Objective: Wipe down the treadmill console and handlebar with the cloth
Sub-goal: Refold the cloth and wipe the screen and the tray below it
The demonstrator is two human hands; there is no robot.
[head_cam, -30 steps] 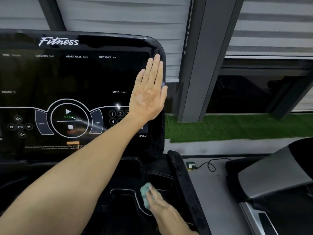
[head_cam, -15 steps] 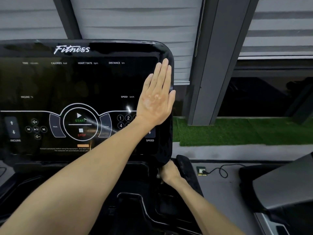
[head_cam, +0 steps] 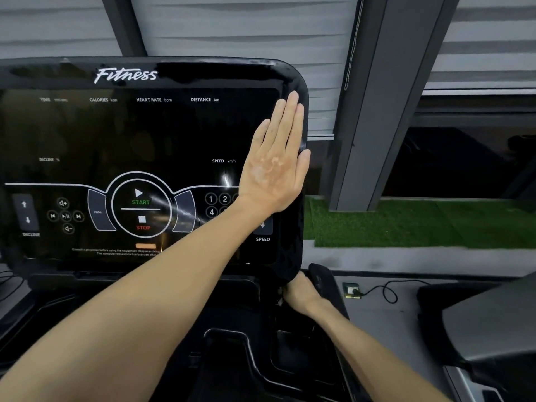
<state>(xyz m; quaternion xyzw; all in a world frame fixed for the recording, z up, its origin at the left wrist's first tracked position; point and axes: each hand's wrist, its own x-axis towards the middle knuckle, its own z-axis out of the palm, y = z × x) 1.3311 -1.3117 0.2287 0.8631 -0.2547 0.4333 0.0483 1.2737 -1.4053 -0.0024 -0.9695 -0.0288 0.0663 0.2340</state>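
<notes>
The black treadmill console [head_cam: 145, 134] with its "Fitness" logo and START/STOP buttons fills the left half of the head view. My left hand [head_cam: 275, 169] lies flat on the console's right edge, fingers straight and pointing up. My right hand [head_cam: 298, 291] reaches under the console's lower right corner, beside the padded black handlebar [head_cam: 322, 280]. Its fingers are tucked behind the corner. The cloth is hidden from view there; the tray pocket where it was a second ago shows none.
Below the console is a black tray with moulded cup pockets [head_cam: 232, 338]. A second machine [head_cam: 478, 323] stands at the right. On the grey floor sit a socket and a looped cable [head_cam: 352, 291]. A grey pillar [head_cam: 377, 111] and green turf [head_cam: 406, 221] lie beyond.
My right hand left the tray pocket, carrying the teal cloth up and forward to the console's lower right corner by the handlebar. My left hand stayed flat on the console.
</notes>
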